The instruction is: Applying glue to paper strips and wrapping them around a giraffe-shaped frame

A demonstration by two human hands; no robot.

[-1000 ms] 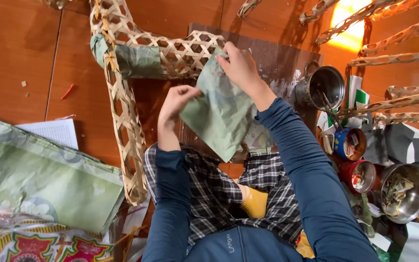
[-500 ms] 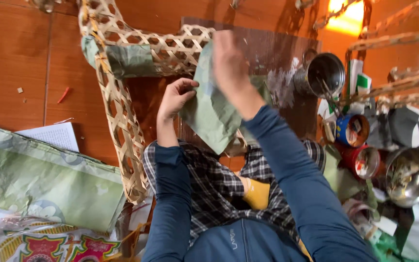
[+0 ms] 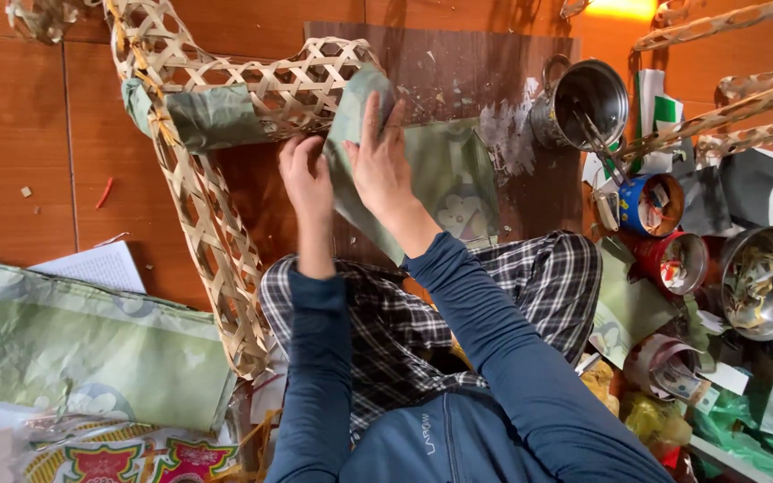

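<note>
The right hand [image 3: 379,161] lies flat, fingers spread, pressing a green paper sheet [image 3: 422,179] over the horizontal bar of the woven bamboo frame [image 3: 225,116], which rests on the wooden floor [image 3: 29,116] ahead of the knees. The left hand [image 3: 308,174], fingers curled, pinches the sheet's near-left edge beside the lattice. To wrap it well, I judge the paper should be drawn taut and smoothed outward from the palm, so no crease sets, matching the covered patch [image 3: 212,116] further left

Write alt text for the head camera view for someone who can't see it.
Seen from above, a person's right hand presses a sheet of green paper onto a woven bamboo frame, the left hand beside it. Metal pots and tins crowd the right side of the floor.
</note>
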